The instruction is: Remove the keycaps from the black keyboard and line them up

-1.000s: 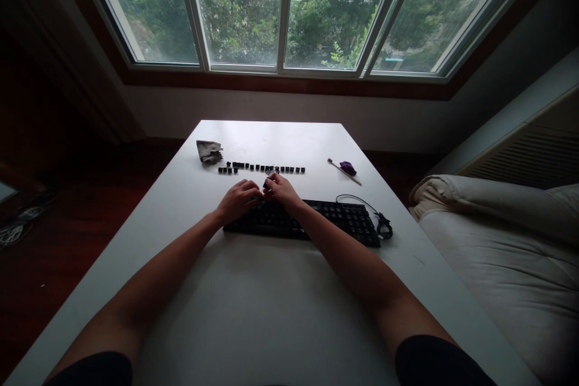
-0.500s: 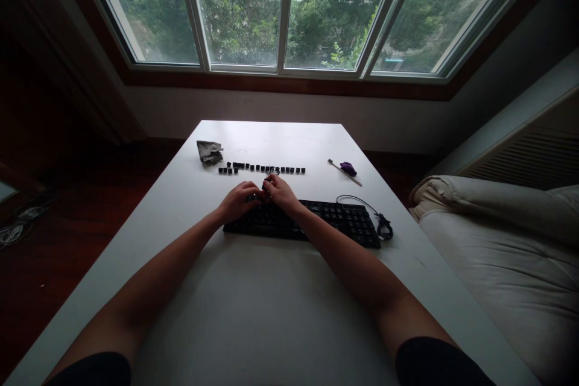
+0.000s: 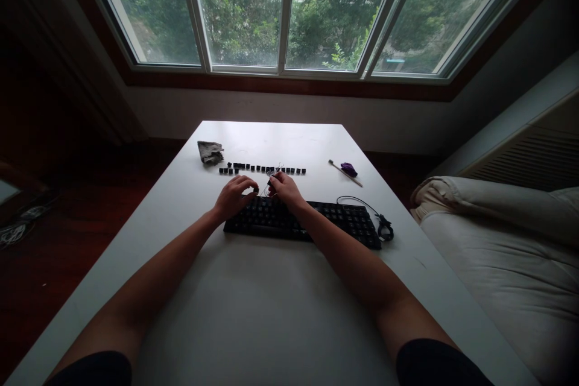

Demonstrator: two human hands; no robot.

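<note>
Keycap [image 3: 256,189] pinched in L hand [image 3: 233,194], prob. wire puller [image 3: 271,182] in R hand [image 3: 287,190], nr kbd [image 3: 266,217], well inside table [image 3: 262,313] edges.

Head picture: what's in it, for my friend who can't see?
A person's left hand pinches what looks like a small black keycap; the right hand holds a thin wire tool. Both are at the far edge of a long black keyboard on a white table. Square black keycaps lie in rows beyond.

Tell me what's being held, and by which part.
The left grip pinches a small black keycap, exactly where too small to tell; the right grip holds a wire tool, apparently by its dark middle.
</note>
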